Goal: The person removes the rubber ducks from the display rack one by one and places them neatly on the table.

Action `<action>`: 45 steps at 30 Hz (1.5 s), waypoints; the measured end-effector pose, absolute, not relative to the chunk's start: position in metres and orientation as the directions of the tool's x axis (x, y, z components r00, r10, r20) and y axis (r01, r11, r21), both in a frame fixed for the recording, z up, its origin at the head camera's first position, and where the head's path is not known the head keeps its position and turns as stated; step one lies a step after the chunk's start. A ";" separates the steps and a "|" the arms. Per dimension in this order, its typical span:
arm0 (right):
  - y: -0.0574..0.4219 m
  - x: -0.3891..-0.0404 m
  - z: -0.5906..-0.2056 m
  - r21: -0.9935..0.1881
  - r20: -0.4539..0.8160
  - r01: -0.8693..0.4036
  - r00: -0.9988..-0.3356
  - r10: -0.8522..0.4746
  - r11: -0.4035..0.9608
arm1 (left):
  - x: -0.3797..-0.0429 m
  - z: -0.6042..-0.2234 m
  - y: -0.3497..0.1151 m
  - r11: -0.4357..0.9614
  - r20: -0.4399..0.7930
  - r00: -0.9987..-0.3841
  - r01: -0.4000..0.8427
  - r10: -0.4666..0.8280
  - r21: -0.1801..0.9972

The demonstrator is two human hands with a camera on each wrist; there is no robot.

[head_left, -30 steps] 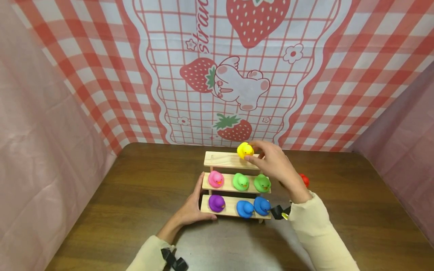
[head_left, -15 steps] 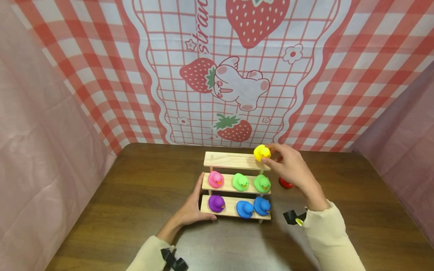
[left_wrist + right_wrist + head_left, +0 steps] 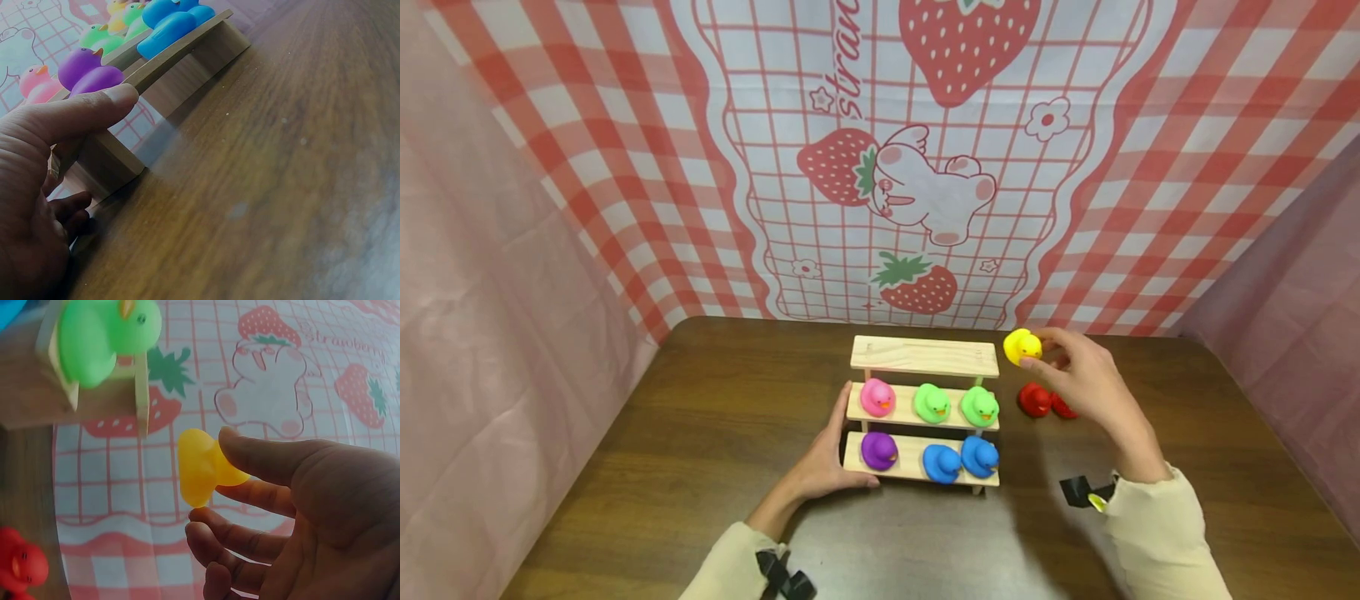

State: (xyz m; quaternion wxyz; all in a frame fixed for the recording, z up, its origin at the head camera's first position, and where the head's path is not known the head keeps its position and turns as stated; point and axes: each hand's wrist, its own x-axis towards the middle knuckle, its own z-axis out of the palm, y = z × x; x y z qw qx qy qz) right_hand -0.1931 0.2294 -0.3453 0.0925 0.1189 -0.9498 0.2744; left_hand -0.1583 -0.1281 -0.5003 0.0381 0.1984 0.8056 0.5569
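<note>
A three-tier wooden display stand (image 3: 895, 357) stands mid-table. My left hand (image 3: 826, 463) grips its left end; in the left wrist view the thumb (image 3: 94, 112) lies along the bottom tier's front edge and other fingers sit behind the side. My right hand (image 3: 1086, 379) pinches a yellow rubber duck (image 3: 1022, 347) between thumb and fingers, in the air just right of the top tier. On the middle tier sit a pink duck (image 3: 877, 398) and two green ducks (image 3: 932, 403). The bottom tier bears a purple duck (image 3: 878, 451) and two blue ducks (image 3: 942, 463).
Two red ducks (image 3: 1034, 400) rest on the brown wooden table (image 3: 737, 400) right of the stand, one partly hidden by my right hand. A strawberry-print cloth (image 3: 917, 167) hangs behind the table, with pink curtains (image 3: 512, 292) at the sides.
My right hand has carried the yellow duck rightward, from over the top tier to past its right end. The red ducks have come more into view. My left hand has stayed put.
</note>
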 end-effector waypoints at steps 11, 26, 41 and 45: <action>0.264 -0.192 -0.356 -0.489 0.214 -0.233 -0.966 -0.143 0.841 | -0.158 -0.501 -0.128 0.316 0.145 -0.923 0.265 0.358 0.911; 0.309 -0.195 -0.376 -0.443 0.160 -0.184 -0.979 -0.124 0.878 | -0.157 -0.500 -0.129 0.308 0.144 -0.922 0.263 0.360 0.914; 0.342 -0.197 -0.400 -0.452 0.072 -0.128 -0.992 -0.107 0.883 | -0.158 -0.499 -0.129 0.305 0.183 -0.913 0.303 0.366 0.903; 0.347 -0.198 -0.406 -0.458 0.062 -0.116 -0.993 -0.098 0.881 | -0.158 -0.497 -0.129 0.307 0.161 -0.917 0.282 0.364 0.909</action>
